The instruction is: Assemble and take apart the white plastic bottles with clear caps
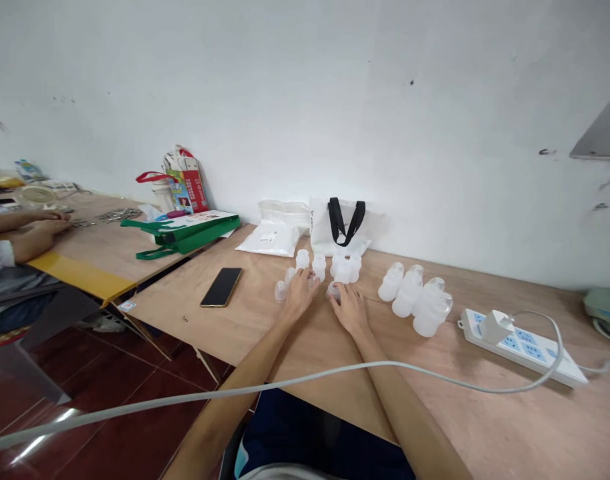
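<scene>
- White cable (335, 373) nearest, well in front of the white bag (319, 233), runs across both forearms (391, 373); lift an arm into it and it could snag, tugging the charger (495, 328) in the power strip (545, 367), off to the right of the white bag
- Left hand (299, 295) in front of the white bag's left end, fingers bent at a small clear piece (312, 281); can't tell if gripped or only touched, so a slip seems possible if the hold is loose
- Right hand (353, 312) in front of the white bag's middle, fingers curled by a clear cup (333, 291); hand hides part of it, can't tell how firm; uneven pressure could tip it
- Translucent bottles (342, 270) bunched between the white bag and the hands, close together; a knuckle reaching forward could topple one into the next
- Clear domed parts (281, 291) beside the left hand, front-left of the white bag; look light and round, so a brush from the wrist could roll them off along the table (265, 327)
- Dome-topped bottles (409, 297) right of the white bag, standing close in a row; a wide swing of the right elbow could knock several at once
- Phone (221, 287) front-left of the white bag, apart from the hands, low risk
</scene>
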